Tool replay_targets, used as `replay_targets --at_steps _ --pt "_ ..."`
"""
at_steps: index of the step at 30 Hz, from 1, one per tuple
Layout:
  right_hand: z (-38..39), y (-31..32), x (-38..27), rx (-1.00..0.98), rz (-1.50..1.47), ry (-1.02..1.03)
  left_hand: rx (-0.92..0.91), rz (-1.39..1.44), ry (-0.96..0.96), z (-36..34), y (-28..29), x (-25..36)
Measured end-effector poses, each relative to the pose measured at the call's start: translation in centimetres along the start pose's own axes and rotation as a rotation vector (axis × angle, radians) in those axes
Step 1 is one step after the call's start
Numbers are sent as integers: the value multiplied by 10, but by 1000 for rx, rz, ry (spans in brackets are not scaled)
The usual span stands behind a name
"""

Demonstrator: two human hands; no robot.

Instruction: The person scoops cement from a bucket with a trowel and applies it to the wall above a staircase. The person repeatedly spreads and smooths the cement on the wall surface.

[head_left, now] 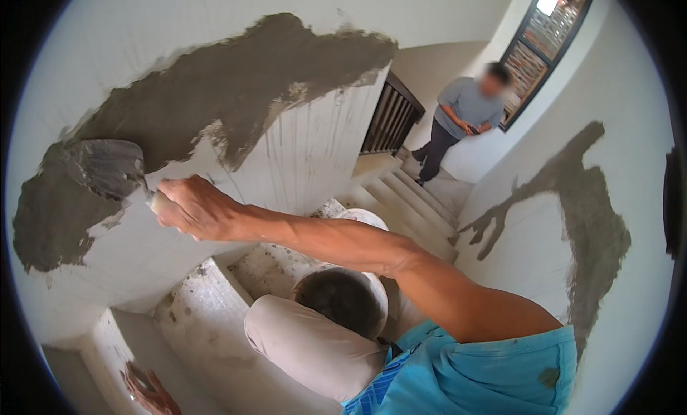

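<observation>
A round mortar bucket (381, 295) with a pale rim stands beyond the person's bent knee (308, 336), a dark grey mix inside it; the knee and forearm cover parts of it. Just behind, a second white bucket (368, 216) is mostly hidden by the forearm, so its contents cannot be told. The right hand (197, 209) is closed around the handle of a plastering trowel (107, 168), whose broad blade lies over the lower-left part of the grey mortar patch (236, 85) on the left wall. The left hand (152, 395) is low by the stair steps (197, 307); whether it grips anything cannot be told. The patch's right end meets the wall's edge, near a dark railing (390, 114). Between the walls, lower stairs (418, 196) run down toward a standing co-worker (469, 103)
</observation>
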State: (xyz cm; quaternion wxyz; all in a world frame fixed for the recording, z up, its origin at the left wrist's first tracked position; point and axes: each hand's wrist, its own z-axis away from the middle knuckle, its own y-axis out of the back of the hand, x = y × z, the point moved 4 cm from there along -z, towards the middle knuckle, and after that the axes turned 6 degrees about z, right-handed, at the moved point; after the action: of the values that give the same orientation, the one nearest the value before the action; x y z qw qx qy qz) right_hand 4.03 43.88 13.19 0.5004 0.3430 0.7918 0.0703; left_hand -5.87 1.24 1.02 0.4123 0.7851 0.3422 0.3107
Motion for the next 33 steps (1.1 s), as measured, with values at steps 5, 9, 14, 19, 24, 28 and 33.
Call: replay_targets --at_steps 5,9,14,19,24,28,33 --pt "94 17 46 0 76 -70 -90 108 163 21 -17 -20" --pt "160 24 78 61 320 -77 -18 104 89 34 -10 -49" --pt "238 85 105 115 715 -214 -16 69 138 13 -9 -10" --pt "277 118 129 -12 988 -280 -31 29 179 17 4 -14" --pt "291 119 138 24 988 -236 -37 34 176 17 -3 -9" --pt "297 103 191 -267 1115 -437 -31 46 148 14 -3 -9" --pt "296 95 206 -333 1014 -580 -44 -2 148 15 -2 -7"
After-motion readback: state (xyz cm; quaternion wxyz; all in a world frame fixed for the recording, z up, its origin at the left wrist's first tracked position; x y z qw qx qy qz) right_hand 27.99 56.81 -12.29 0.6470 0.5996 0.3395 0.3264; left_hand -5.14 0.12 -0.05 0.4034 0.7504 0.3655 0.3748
